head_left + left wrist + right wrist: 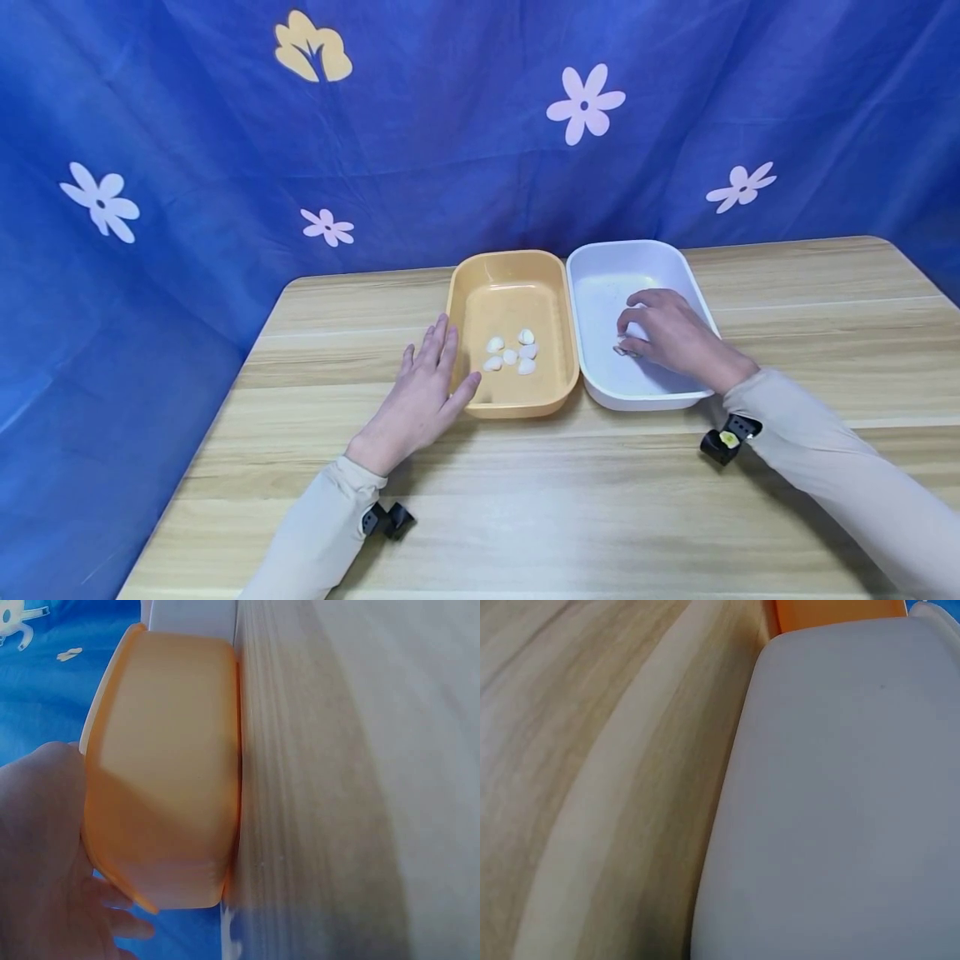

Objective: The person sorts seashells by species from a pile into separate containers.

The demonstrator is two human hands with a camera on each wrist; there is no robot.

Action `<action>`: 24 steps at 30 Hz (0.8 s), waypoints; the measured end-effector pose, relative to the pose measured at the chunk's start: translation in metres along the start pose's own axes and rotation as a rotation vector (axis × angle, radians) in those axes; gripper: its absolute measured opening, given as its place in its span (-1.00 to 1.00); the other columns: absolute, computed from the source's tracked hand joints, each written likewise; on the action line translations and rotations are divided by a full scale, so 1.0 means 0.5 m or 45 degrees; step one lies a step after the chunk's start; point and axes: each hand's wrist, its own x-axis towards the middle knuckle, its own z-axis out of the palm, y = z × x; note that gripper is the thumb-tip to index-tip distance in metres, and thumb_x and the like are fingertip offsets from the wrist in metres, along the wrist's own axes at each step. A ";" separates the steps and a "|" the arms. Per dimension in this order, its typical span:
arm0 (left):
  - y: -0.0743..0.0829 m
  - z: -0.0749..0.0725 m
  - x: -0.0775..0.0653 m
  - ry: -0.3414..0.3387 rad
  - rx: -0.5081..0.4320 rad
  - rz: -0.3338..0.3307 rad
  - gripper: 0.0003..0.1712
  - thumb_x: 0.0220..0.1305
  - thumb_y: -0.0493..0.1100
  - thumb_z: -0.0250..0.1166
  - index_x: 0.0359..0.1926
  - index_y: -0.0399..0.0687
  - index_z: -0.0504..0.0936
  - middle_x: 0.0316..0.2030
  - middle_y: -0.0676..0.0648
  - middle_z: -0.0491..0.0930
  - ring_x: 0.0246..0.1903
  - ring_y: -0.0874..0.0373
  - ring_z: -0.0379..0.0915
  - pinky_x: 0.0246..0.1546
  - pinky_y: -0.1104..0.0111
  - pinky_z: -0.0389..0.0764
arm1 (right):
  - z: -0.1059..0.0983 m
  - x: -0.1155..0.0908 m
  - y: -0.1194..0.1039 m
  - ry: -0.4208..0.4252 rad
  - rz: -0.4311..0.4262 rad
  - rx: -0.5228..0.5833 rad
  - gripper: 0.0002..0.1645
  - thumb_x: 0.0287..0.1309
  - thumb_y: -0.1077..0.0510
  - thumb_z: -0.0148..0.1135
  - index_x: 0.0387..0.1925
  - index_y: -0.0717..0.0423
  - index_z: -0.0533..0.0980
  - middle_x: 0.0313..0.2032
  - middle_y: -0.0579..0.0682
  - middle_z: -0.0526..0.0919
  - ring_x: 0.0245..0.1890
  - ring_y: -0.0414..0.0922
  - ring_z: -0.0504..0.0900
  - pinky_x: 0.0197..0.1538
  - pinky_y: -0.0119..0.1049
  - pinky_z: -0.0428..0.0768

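Observation:
Several small white shells (pixel 527 351) lie grouped in the front half of the orange tray (pixel 511 264). My left hand (pixel 420 400) lies at that tray's left rim with fingers spread and nearly straight. In the left wrist view, the hand (pixel 45 847) meets the rim beside the tray's outer wall (pixel 165 765). My right hand (pixel 671 333) reaches down inside the white tray (pixel 600 283), its fingers bent towards the tray floor. A small greyish piece (pixel 621 350) shows right at the thumb tip; I cannot tell whether the fingers pinch it.
The two trays stand side by side near the back edge of the wooden table (pixel 555 508). A blue curtain (pixel 450 150) with flower shapes hangs behind. In the right wrist view, the white tray's outer wall (pixel 840 795) fills much of the frame, hiding the hand.

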 end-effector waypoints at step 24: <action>-0.026 -0.031 -0.020 0.066 -0.006 -0.044 -0.17 0.44 0.33 -0.21 0.49 -0.12 0.07 0.51 -0.17 -0.20 0.46 -0.21 -0.33 0.37 -0.24 -0.15 | -0.073 -0.074 -0.009 0.332 -0.081 0.022 -0.62 0.17 0.07 0.33 -0.02 0.17 0.58 0.16 0.30 0.46 0.24 0.27 0.30 0.31 0.25 0.14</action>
